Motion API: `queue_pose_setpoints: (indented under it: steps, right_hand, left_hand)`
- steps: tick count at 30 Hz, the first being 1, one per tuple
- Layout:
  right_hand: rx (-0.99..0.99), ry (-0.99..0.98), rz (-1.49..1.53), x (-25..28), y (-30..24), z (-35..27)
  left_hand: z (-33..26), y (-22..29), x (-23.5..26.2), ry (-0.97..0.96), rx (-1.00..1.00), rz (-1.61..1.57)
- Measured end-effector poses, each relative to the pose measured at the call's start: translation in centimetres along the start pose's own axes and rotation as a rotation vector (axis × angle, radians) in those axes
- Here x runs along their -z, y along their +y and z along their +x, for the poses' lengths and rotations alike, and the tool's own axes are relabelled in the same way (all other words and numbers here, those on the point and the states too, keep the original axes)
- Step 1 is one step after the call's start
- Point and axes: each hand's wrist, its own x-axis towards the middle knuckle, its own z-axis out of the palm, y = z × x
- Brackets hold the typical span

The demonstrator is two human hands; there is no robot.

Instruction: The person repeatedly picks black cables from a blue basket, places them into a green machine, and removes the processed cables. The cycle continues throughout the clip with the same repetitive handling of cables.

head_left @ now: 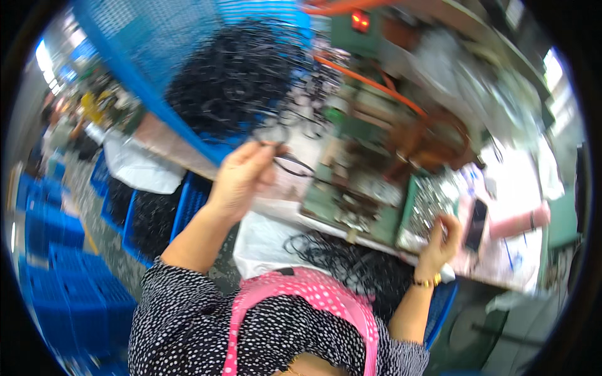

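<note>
My left hand (240, 177) pinches a thin black cord (293, 165), which curves from my fingertips toward the machine. In front of it is a green bench machine (360, 188) with a worn metal working area. My right hand (441, 241) is at the near edge of a green-sided tray (403, 216) of small shiny metal pieces (433, 197). Its thumb and fingers are bent together; whatever they may hold is too small to tell. Beyond my left hand, a blue plastic basket (135, 78) holds a big heap of black cords (235, 78).
More black cords (338, 260) lie below the table edge by my lap, over white sheeting (260, 241). A phone (476, 224) and a pink bottle (520, 220) lie right. An orange hose (376, 86) crosses the machine. Blue crates (75, 294) stand left; another person (59, 135) is far off.
</note>
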Motion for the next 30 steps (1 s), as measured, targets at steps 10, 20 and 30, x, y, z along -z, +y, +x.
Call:
queue_pose_setpoints:
  steps: [10, 20, 30]
  right_hand:
    - [-0.099, -0.130, 0.468, -3.1, -10.2, 1.8]
    - [-0.180, -0.263, 0.651, -7.3, -14.4, 1.9]
    - [-0.225, -0.309, 0.697, -7.8, -14.6, 2.0]
  left_hand:
    - [-0.2, 1.8, -5.3, -0.189, -0.451, -0.061]
    - [1.9, 3.2, -9.6, -0.209, -0.619, -0.070]
    - [2.2, 3.1, -9.4, -0.241, -0.634, -0.074]
